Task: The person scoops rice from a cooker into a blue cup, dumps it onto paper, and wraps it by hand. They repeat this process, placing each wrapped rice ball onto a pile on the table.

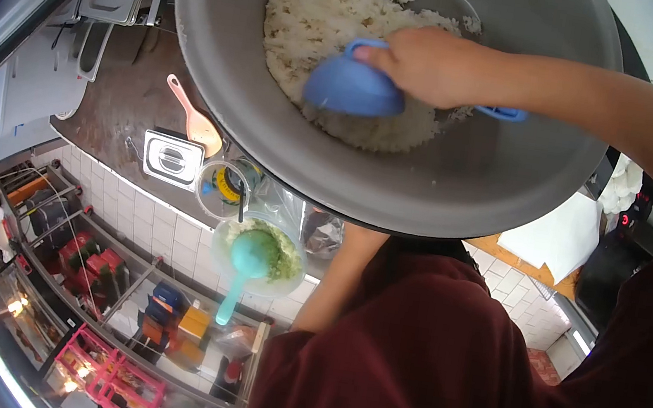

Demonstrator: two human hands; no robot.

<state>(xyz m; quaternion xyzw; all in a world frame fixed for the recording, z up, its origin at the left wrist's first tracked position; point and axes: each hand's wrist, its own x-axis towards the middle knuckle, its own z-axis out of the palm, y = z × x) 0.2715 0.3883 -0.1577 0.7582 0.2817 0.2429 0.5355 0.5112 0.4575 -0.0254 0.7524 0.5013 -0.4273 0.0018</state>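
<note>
My right hand (438, 63) is closed around a blue plastic scoop (355, 87), its bowl turned toward the cooked white rice (321, 7). Past the wrist, a slotted blue end piece (503, 113) shows. The rice lies in a large round grey basin (503, 191), heaped along one side. Only the wrist end of my left hand (363, 241) shows, right at the basin's outer edge; the basin hides the fingers. Near that forearm stands a clear tub (298, 238) with green and white food, a turquoise ladle (250, 256) lying over it.
On the dark counter (119, 104) are a peach-coloured rice paddle (197, 123), a lidded metal container (172, 157) and a clear round container (222, 189). Below runs a shelf with boxes (181, 317) and a pink basket (110, 374). White paper (560, 237) lies at the right.
</note>
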